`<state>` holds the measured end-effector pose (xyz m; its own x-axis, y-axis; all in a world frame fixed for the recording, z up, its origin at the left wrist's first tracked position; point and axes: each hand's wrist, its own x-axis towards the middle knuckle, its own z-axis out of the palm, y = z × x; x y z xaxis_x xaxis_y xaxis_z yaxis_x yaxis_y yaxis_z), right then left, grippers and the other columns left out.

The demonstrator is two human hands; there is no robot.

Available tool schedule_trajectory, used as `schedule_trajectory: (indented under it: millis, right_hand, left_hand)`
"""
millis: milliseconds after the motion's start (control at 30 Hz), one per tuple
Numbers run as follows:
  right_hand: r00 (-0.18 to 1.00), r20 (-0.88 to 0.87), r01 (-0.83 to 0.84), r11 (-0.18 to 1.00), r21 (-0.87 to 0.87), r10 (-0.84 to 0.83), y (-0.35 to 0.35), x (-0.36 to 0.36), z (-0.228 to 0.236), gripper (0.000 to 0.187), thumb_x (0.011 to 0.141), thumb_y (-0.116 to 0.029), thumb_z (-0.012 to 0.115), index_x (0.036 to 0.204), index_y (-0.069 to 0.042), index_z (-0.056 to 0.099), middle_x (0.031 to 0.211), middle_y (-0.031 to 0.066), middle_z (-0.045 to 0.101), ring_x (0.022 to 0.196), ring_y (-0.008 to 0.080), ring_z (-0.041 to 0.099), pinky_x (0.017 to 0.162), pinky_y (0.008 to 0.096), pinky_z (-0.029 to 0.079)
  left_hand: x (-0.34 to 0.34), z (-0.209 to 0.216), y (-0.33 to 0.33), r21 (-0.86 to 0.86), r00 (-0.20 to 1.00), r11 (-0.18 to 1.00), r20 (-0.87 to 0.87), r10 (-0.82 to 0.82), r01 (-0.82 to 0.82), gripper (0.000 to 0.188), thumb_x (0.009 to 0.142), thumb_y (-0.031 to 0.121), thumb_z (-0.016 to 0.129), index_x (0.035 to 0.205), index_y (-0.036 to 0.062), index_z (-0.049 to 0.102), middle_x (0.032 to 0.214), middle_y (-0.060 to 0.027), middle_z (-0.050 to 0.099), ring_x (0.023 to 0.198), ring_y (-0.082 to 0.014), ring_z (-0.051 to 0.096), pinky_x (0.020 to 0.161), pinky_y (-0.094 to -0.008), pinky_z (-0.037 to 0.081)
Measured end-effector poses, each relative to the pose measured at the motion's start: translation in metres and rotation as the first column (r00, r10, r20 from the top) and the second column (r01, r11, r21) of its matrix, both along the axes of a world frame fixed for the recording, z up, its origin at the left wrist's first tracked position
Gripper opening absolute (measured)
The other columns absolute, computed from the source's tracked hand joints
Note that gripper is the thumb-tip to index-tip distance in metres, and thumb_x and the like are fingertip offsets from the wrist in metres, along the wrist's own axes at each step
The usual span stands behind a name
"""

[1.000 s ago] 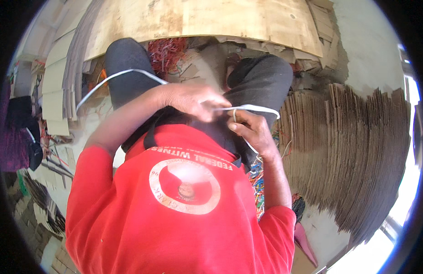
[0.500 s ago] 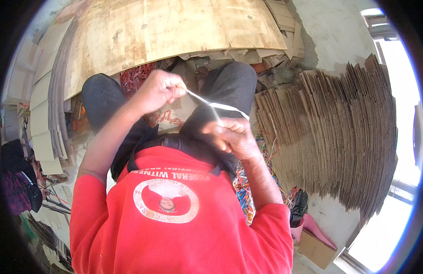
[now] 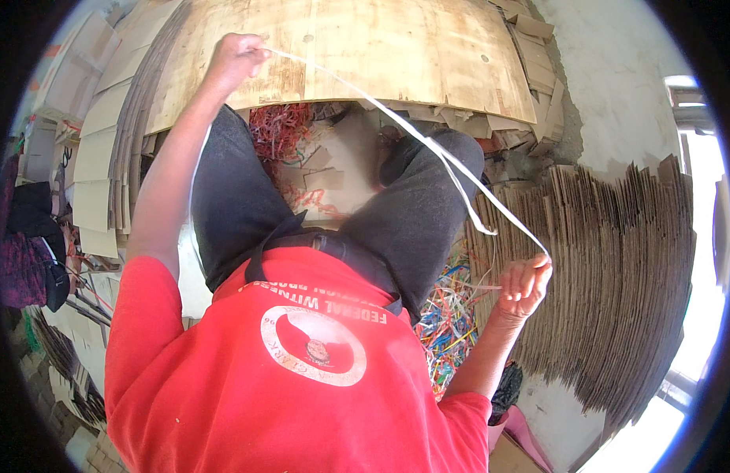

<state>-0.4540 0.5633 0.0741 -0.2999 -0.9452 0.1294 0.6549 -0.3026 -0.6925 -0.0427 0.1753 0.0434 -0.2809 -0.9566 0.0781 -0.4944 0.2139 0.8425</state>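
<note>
A long white strap (image 3: 357,93) stretches between my two hands, crossing over the wooden board's near edge and my right knee. My left hand (image 3: 237,59), raised above the board at the far left, is closed on one part of it, and a length trails down beside my left forearm. Out to the right, my right hand (image 3: 524,285) is closed round the other part, in front of the stacked cardboard. A loose end of the strap hangs from its middle, near my right knee.
The plywood board (image 3: 341,47) lies ahead of my knees. Stacked cardboard sheets (image 3: 594,292) stand at right, more cardboard (image 3: 97,169) at left. Tangled coloured straps (image 3: 448,315) heap by my right hip; red strands (image 3: 278,130) lie under the board's edge.
My hands have moved wide apart, the left one forward and to the left, the right one outward and lower. The strap between them is now drawn out long.
</note>
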Motion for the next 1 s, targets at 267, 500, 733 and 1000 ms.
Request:
schedule_trajectory:
  millis: [267,500,733,1000]
  right_hand:
    - [0.923,-0.004,0.384,0.921,-0.06,-0.385,0.023,-0.078,0.011,0.028,0.102,-0.022,0.04,0.112,0.002,0.052,0.057,-0.0002,0.048,0.037,0.0068,0.034,0.031,0.0213,0.03]
    - [0.685,-0.061,0.727,0.677,0.113,-0.726,0.066,-0.169,-0.001,0.034,0.102,-0.019,0.042,0.126,0.004,0.049,0.067,0.0036,0.054,0.044,0.0071,0.037,0.035,0.0207,0.031]
    - [0.428,-0.254,0.886,0.347,0.308,-0.867,0.15,-0.247,-0.034,0.028,0.1,-0.016,0.045,0.123,0.0,0.048,0.07,0.0038,0.055,0.047,0.0093,0.036,0.036,0.0223,0.029]
    - [0.504,-0.614,0.853,0.237,0.465,-0.608,0.173,-0.235,-0.025,0.035,0.094,-0.014,0.054,0.128,-0.003,0.054,0.083,0.0054,0.065,0.055,0.0083,0.053,0.044,0.0197,0.041]
  left_hand:
    - [0.09,-0.01,-0.049,-0.078,0.977,0.975,0.026,0.21,-0.207,0.013,0.079,0.012,0.064,0.072,0.0016,0.067,0.053,0.0006,0.052,0.05,-0.009,0.047,0.047,-0.0274,0.034]
    - [0.222,-0.021,-0.104,-0.125,0.912,0.908,0.048,0.408,-0.4,0.019,0.073,0.018,0.064,0.058,0.008,0.058,0.049,0.0027,0.046,0.044,-0.0093,0.041,0.044,-0.0306,0.031]
    - [0.312,-0.012,-0.117,-0.059,0.76,0.76,0.017,0.649,-0.648,0.022,0.077,0.021,0.06,0.057,0.0129,0.053,0.052,0.0035,0.045,0.046,-0.0088,0.038,0.043,-0.0307,0.028]
    - [0.431,-0.032,-0.155,0.086,0.726,0.786,-0.335,0.601,-0.612,0.019,0.091,0.012,0.051,0.106,0.0065,0.062,0.082,-0.0011,0.056,0.059,-0.0084,0.044,0.048,-0.0221,0.033]
